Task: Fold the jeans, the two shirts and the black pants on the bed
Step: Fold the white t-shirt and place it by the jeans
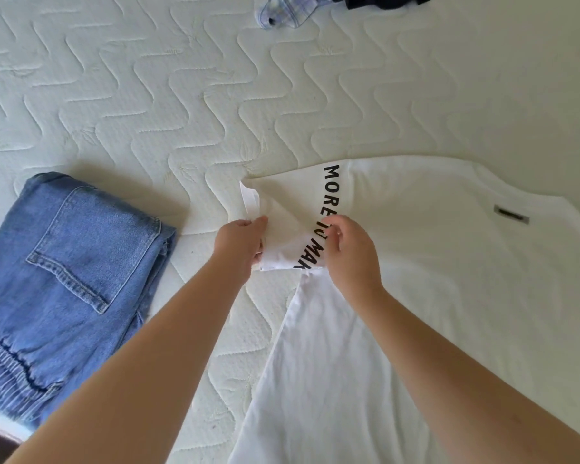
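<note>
bright, even daylight | soft shadows | wide-angle bending at edges | slightly soft focus

The right hand (pixel 350 252) covers the middle letters of the black print on the white shirt (pixel 432 279), whose right and lower parts run off the frame. The folded jeans (pixel 64 279) are cut by the left edge. At the bed's (pixel 148 95) far edge, a checked garment (pixel 282 11) and a dark garment (pixel 382 1) are cropped by the top edge.

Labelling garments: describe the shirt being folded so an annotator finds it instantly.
On the quilted mattress, right of the folded jeans, lies a white T-shirt. Both hands pinch its sleeve; only it carries black block lettering and a small grey tag.
</note>
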The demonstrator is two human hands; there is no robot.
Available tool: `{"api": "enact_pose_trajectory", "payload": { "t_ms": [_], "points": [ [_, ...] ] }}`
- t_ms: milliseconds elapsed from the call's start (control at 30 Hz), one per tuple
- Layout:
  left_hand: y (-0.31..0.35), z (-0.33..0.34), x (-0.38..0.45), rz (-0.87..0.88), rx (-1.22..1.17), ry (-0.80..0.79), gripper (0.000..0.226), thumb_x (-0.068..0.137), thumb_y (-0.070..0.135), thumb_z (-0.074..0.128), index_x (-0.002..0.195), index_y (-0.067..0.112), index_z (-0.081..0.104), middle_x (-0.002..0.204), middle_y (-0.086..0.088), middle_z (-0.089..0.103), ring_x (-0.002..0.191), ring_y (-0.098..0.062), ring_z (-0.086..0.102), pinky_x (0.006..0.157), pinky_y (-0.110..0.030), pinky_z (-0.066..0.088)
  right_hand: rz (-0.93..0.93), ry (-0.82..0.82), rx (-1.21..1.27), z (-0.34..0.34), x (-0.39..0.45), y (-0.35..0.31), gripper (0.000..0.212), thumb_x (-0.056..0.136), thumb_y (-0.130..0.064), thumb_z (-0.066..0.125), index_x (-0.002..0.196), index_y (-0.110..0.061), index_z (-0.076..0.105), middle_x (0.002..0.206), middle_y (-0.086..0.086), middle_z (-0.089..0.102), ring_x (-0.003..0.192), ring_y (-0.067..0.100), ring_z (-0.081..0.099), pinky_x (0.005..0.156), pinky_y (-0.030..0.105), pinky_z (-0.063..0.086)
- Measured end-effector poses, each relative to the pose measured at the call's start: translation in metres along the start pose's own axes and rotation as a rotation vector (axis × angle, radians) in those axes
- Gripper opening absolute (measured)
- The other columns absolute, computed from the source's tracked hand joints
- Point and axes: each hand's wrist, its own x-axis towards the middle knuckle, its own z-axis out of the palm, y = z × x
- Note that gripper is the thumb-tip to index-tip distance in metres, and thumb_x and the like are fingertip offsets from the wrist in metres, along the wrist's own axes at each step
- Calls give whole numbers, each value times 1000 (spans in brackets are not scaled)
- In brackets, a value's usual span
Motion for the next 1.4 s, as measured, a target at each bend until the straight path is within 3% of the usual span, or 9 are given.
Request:
{"api": "enact_pose_trajectory", "payload": {
  "t_ms": [167,300,400,633,767,900,1167,1333,1400],
  "points": [
    [-24,-6,-26,56,148,-108,65,69,74,60,110,23,64,108,0,69,100,-21,67,88,-42,57,171,63,-24,-6,-20,13,27,99,-14,43,118,-20,61,104,-1,63,92,19,59,80,30,45],
    [-47,-5,-36,104,189,-126,27,86,26,75,108,14,63,107,-5,71,95,-18,70,76,-30,59,112,33,-30,-5,-36,19,25,98,-13,47,117,-18,62,102,1,64,88,20,61,81,35,48],
    [-51,-4,-41,80,6,-73,35,85,10,75,114,13,56,104,-9,71,92,-21,71,70,-26,58,11,48,-114,0,-47,21,29,94,-6,51,119,-15,63,108,4,65,97,26,61,85,40,47],
    [-55,2,-52,268,346,39,60,80,11,78,123,20,37,83,1,67,66,-19,71,73,-36,61,-373,-85,-547,9,-77,47,74,84,-5,53,153,-17,31,160,4,28,143,28,33,114,44,28],
    [-49,3,-51,105,-8,-41,57,85,11,76,129,17,40,100,-11,71,73,-20,75,74,-32,60,-359,-141,-648,14,-84,63,68,90,-19,53,154,-19,29,162,2,23,147,26,28,117,44,22],
    [-43,8,-58,108,-220,-110,58,88,4,71,129,21,34,101,-14,72,74,-17,73,68,-25,57,-358,-51,-592,16,-74,53,48,97,-27,40,144,-17,46,148,3,46,133,27,46,107,42,35],
    [-47,10,-53,80,-224,-111,43,88,8,71,126,11,50,106,-8,73,86,-15,74,66,-20,56,-320,95,-558,23,-41,39,24,74,-23,75,94,-17,63,86,1,56,75,24,55,68,35,42],
    [-55,6,-51,54,-4,-62,19,87,8,70,105,9,63,96,-10,74,78,-16,73,63,-23,57,-383,120,-523,27,-40,49,4,86,-20,60,85,-16,59,83,0,55,72,25,53,67,36,42],
    [-62,4,-51,46,211,-46,19,84,14,73,99,7,64,84,-9,74,70,-19,72,66,-33,60,-408,102,-542,22,-46,54,16,89,-18,48,93,-19,63,90,-3,60,78,24,56,73,35,40]
  ]
}}
